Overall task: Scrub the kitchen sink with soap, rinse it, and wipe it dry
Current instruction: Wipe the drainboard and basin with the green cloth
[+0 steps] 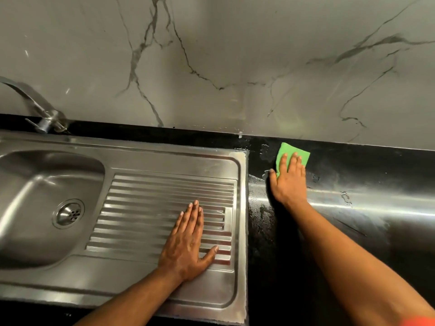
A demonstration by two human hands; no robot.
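Black countertop point(367, 170) beside sink point(28, 189): right grip point(290, 182) spread flat on green cloth point(287, 149), left grip point(186, 245) spread flat on drainboard point(146, 208).

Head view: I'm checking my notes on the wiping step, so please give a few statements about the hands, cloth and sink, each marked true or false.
1. The right hand presses a green cloth onto the black countertop. True.
2. The left hand grips a sponge. False: it rests flat and empty on the ribbed drainboard.
3. The drain sits in the basin, left of the drainboard. True.
4. The countertop around the cloth is wholly dry. False: wet smears show just left of the cloth.
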